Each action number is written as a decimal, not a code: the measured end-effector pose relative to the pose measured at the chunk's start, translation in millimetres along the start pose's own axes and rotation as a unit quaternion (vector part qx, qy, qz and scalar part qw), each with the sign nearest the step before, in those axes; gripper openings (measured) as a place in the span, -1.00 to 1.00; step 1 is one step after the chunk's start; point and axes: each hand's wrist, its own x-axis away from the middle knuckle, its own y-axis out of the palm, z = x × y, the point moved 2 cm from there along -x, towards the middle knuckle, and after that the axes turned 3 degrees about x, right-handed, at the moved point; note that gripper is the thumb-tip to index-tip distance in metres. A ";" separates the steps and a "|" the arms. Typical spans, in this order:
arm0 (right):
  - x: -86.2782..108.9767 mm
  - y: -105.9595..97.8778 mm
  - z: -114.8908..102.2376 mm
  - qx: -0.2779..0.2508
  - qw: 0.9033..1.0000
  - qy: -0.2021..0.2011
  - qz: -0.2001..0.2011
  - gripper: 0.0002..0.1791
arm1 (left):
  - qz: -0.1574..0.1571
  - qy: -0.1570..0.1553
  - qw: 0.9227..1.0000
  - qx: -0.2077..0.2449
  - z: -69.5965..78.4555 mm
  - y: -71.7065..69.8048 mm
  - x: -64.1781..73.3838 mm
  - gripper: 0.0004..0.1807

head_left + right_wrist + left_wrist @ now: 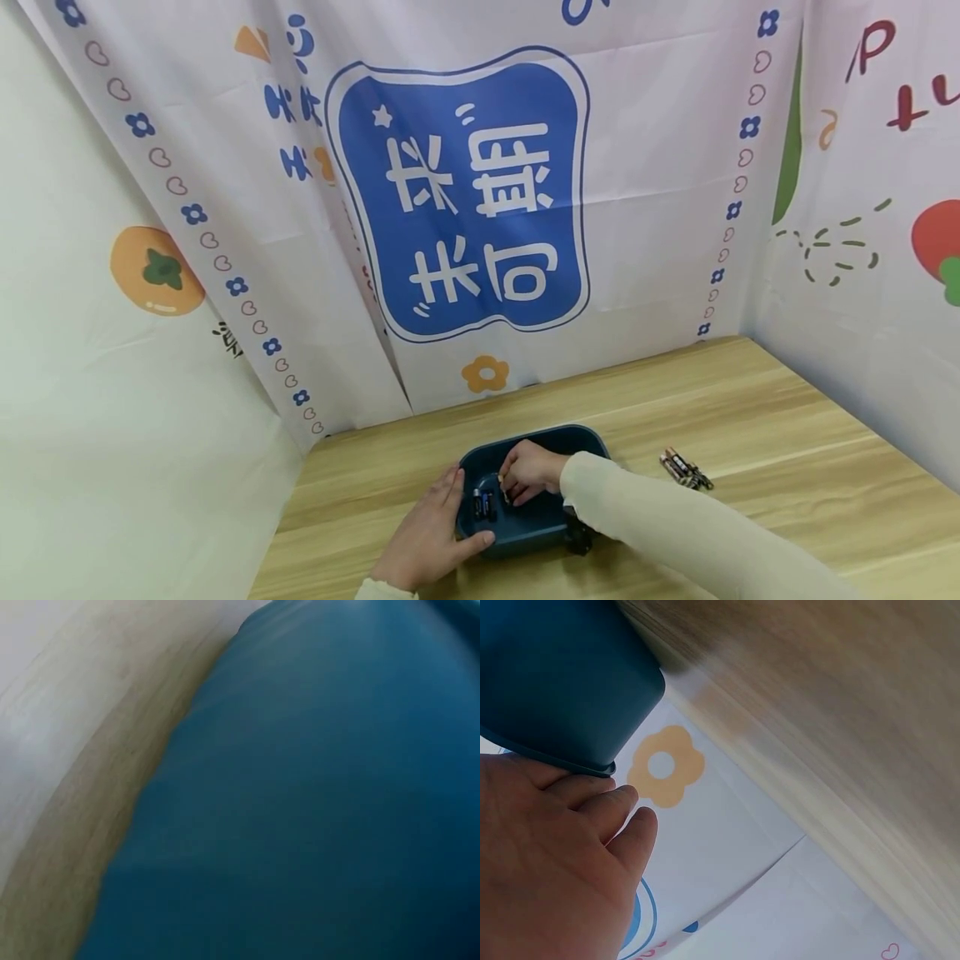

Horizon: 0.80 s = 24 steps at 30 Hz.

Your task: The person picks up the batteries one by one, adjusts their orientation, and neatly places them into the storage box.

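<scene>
A dark blue rectangular box stands on the table. My left hand rests against its left end, fingers fairly straight along the rim and thumb at the front corner. In the left wrist view, the fingertips touch the rim of the box. Down inside the box, my right hand pinches a small battery, mostly hidden by the fingers. Dark batteries lie side by side at the box's left end. The right wrist view is filled by the box's outer wall; the right hand is out of sight there.
To the right of the box, several more batteries lie in a small group on the wood-grain table. A black object sits by the right wrist, against the box's front. Printed cloth hangs behind the table.
</scene>
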 end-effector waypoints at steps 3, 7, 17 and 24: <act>-1.9 1.6 0.8 0.013 1.000 0.004 0.008 -0.85 | 0.001 0.000 1.000 0.000 0.0 0.2 0.5 0.16; -3.0 3.5 0.2 0.030 0.999 0.010 0.015 -0.86 | 0.001 0.000 1.000 0.002 -0.4 0.6 0.2 0.15; -5.1 11.1 -0.7 0.046 0.999 0.008 0.023 -0.88 | 0.000 0.004 1.000 -0.004 -1.4 1.7 -0.7 0.17; -6.8 13.8 -0.9 0.055 0.998 -0.002 0.025 -0.89 | 0.004 0.005 1.000 0.000 -2.3 3.3 -1.3 0.15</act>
